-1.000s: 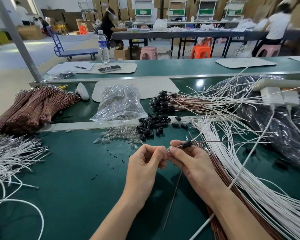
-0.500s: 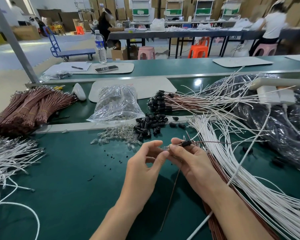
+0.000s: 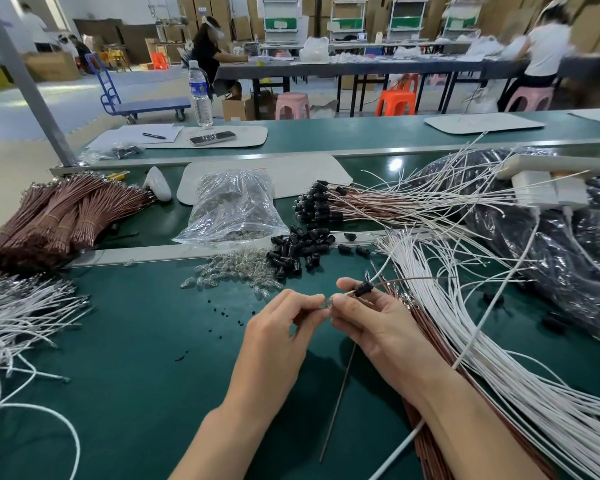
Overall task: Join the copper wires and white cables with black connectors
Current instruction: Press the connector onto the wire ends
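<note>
My right hand [image 3: 378, 320] pinches a black connector [image 3: 362, 290] with a copper wire [image 3: 340, 386] and a white cable [image 3: 399, 448] trailing from it. My left hand [image 3: 278, 334] pinches a small clear bulb [image 3: 327, 302] right at the connector's near end. Loose black connectors [image 3: 300, 249] lie heaped just beyond the hands. A fan of white cables [image 3: 471, 334] spreads to the right over copper wires [image 3: 426, 327]. Finished copper wires with connectors [image 3: 329, 207] lie further back.
Clear bulbs [image 3: 229, 273] lie scattered on the green belt [image 3: 136, 341] beside a clear bag [image 3: 232, 209]. Bundled copper wires [image 3: 56, 216] and white cables [image 3: 18, 313] sit at left. A black plastic bag [image 3: 551, 258] and a white power strip [image 3: 548, 181] are at right.
Both hands stay together at the connector; my left fingers have shifted slightly on the bulb. The view has drifted a little.
</note>
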`<control>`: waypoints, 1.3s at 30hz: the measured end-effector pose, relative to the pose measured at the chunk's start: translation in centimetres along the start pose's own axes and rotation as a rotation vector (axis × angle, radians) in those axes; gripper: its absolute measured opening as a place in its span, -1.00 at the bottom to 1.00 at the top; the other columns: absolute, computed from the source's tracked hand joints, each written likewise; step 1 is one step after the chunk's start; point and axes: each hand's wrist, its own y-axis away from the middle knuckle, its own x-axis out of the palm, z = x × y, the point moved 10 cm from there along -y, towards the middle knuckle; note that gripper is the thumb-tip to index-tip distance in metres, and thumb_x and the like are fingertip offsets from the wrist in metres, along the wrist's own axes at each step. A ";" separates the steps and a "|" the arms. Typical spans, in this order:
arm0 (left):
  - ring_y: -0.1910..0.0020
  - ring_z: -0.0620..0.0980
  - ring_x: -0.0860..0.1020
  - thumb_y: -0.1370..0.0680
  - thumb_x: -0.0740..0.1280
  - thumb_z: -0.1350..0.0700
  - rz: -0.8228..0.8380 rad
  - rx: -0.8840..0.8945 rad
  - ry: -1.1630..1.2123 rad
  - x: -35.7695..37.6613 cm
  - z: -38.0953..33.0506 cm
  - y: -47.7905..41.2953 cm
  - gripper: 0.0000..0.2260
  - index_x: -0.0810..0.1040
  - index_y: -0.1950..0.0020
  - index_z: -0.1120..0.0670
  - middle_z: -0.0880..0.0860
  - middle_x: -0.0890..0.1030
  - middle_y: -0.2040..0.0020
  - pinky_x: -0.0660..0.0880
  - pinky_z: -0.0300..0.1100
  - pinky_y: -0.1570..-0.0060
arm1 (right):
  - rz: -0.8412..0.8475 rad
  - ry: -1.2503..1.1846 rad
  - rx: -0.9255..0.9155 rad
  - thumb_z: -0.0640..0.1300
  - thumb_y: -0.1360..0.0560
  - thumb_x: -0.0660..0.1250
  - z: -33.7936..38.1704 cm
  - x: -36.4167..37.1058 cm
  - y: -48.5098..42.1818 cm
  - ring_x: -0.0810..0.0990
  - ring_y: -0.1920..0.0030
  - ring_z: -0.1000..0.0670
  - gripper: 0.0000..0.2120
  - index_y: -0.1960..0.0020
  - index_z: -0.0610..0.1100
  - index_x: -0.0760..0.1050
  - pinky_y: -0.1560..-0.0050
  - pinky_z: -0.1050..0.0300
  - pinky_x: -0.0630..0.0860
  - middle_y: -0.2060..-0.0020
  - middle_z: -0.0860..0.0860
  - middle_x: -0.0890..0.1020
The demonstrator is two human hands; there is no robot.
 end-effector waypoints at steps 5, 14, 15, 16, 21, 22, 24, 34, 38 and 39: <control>0.08 -0.15 0.60 -0.56 0.46 0.12 0.044 0.015 -0.042 0.2 -0.5 -0.1 -0.91 0.62 -0.03 -0.03 -0.18 0.59 0.10 0.48 -0.39 0.07 | 0.012 0.019 0.017 -0.18 -0.30 0.51 0.0 0.2 0.1 0.71 0.12 0.02 -0.60 -0.13 -0.15 0.58 0.10 0.22 0.63 0.16 -0.07 0.70; 0.08 -0.20 0.55 -0.57 0.44 0.14 0.056 0.049 -0.082 0.4 -1.0 -0.1 -0.89 0.56 -0.02 -0.02 -0.16 0.54 0.12 0.42 -0.44 0.06 | 0.055 0.035 0.029 -0.17 -0.34 0.49 0.2 0.8 0.4 0.68 0.21 0.05 -0.60 -0.17 -0.13 0.57 0.19 0.24 0.61 0.18 -0.08 0.68; 0.08 -0.20 0.55 -0.57 0.45 0.14 0.059 0.045 -0.079 0.4 -0.9 -0.1 -0.90 0.57 -0.02 -0.02 -0.16 0.54 0.12 0.42 -0.44 0.06 | 0.049 0.035 0.021 -0.18 -0.33 0.49 0.3 0.7 0.4 0.66 0.24 0.06 -0.60 -0.16 -0.13 0.58 0.21 0.24 0.60 0.20 -0.08 0.67; 0.07 -0.19 0.56 -0.57 0.44 0.13 0.063 0.040 -0.075 0.5 -0.9 0.0 -0.91 0.57 -0.03 -0.01 -0.16 0.55 0.11 0.43 -0.43 0.05 | 0.043 0.035 0.014 -0.19 -0.33 0.49 0.3 0.6 0.3 0.65 0.26 0.06 -0.60 -0.16 -0.14 0.58 0.21 0.25 0.60 0.22 -0.08 0.65; 0.04 -0.20 0.55 -0.57 0.42 0.05 0.069 0.009 -0.083 0.6 -0.6 0.1 -0.83 0.54 -0.15 -0.07 -0.17 0.55 0.09 0.42 -0.45 0.02 | 0.030 0.043 -0.010 -0.20 -0.33 0.48 0.5 0.4 0.1 0.62 0.29 0.07 -0.58 -0.18 -0.15 0.57 0.22 0.26 0.59 0.27 -0.06 0.64; 0.04 -0.19 0.54 -0.57 0.41 0.03 0.074 0.011 -0.086 0.7 -0.6 0.1 -0.83 0.54 -0.15 -0.08 -0.17 0.55 0.09 0.43 -0.44 0.03 | 0.030 0.047 -0.014 -0.20 -0.33 0.48 0.5 0.4 0.1 0.62 0.28 0.07 -0.58 -0.18 -0.15 0.56 0.22 0.25 0.59 0.27 -0.05 0.65; 0.04 -0.18 0.55 -0.58 0.40 0.03 0.091 0.027 -0.094 0.8 -0.7 0.1 -0.88 0.56 -0.10 -0.07 -0.17 0.55 0.09 0.44 -0.41 0.05 | 0.030 0.058 -0.020 -0.19 -0.33 0.48 0.6 0.4 0.1 0.63 0.28 0.07 -0.57 -0.19 -0.16 0.56 0.21 0.25 0.59 0.26 -0.05 0.65; 0.09 -0.18 0.57 -0.57 0.39 0.05 -0.026 0.024 -0.042 -0.2 -0.6 -0.2 -0.88 0.53 -0.04 -0.17 -0.20 0.56 0.11 0.41 -0.46 0.06 | 0.003 -0.018 -0.020 0.07 -0.31 0.50 0.7 0.4 -0.1 0.70 0.18 0.01 -0.51 -0.16 -0.15 0.61 0.15 0.21 0.63 0.13 -0.10 0.71; 0.09 -0.18 0.57 -0.58 0.38 0.04 -0.043 0.009 -0.032 -0.3 -0.4 -0.2 -0.90 0.52 -0.03 -0.16 -0.19 0.56 0.09 0.41 -0.45 0.05 | -0.057 -0.085 -0.010 -0.05 -0.42 0.42 0.7 -0.5 -0.3 0.69 0.24 0.03 -0.79 0.03 -0.14 0.72 0.22 0.22 0.64 0.20 -0.09 0.70; 0.09 -0.18 0.57 -0.58 0.39 0.06 -0.045 0.008 -0.034 -0.3 -0.3 -0.1 -0.88 0.52 -0.03 -0.16 -0.19 0.56 0.09 0.41 -0.46 0.05 | -0.058 -0.102 -0.005 -0.08 -0.43 0.42 0.6 -0.6 -0.4 0.69 0.25 0.03 -0.80 0.03 -0.15 0.72 0.22 0.22 0.64 0.20 -0.09 0.70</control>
